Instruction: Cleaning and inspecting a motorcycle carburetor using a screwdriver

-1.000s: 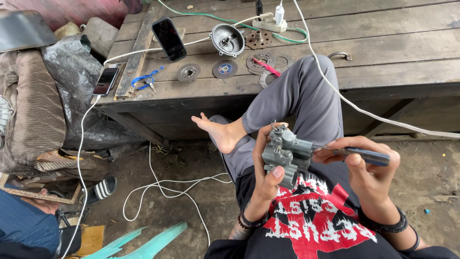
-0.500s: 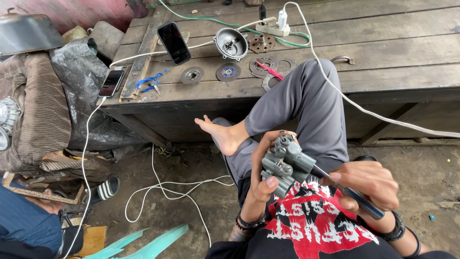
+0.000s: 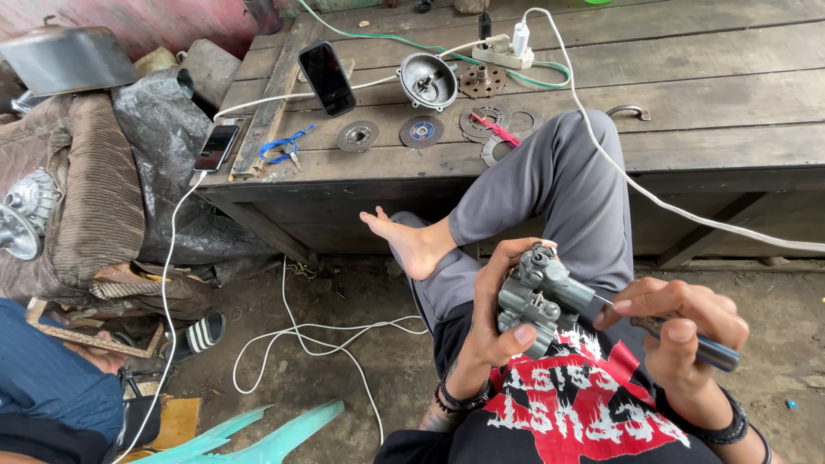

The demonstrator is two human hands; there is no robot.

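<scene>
1. Far left of the frame: a ribbed brown cushion (image 3: 103,198) with a grey metal pan (image 3: 67,58) above it, and a silvery finned metal part (image 3: 24,215) at the left edge. Lower left, a blue sleeve (image 3: 43,387) of another person comes into view.
2. Moving right along the ground: a black-and-white sandal (image 3: 202,333), a loop of white cable (image 3: 335,331) on the dirt, and a turquoise plastic panel (image 3: 275,428) at the bottom.
3. Up on the wooden surface (image 3: 713,94): a dark phone (image 3: 216,147) at its left corner, a second black phone (image 3: 326,77) propped up, blue-handled keys (image 3: 284,146), then a round metal housing (image 3: 428,80), flat discs (image 3: 421,131) and a red-handled tool (image 3: 494,129) near the bent knee.
4. Centre: the person sits with a bare foot (image 3: 408,245) tucked against the grey trouser leg (image 3: 559,189).
5. Lower centre, the left hand (image 3: 490,318) is wrapped around a grey cast-metal assembly (image 3: 537,296), fingers behind it, thumb pressed on its front, held in front of the red-and-black shirt.
6. Just right of it, the right hand (image 3: 679,331) is curled tight around a dark-handled screwdriver (image 3: 687,339), its thin shaft pointing left and meeting the assembly's right side.
7. Far right: a white cord (image 3: 687,215) crosses the surface edge.
</scene>
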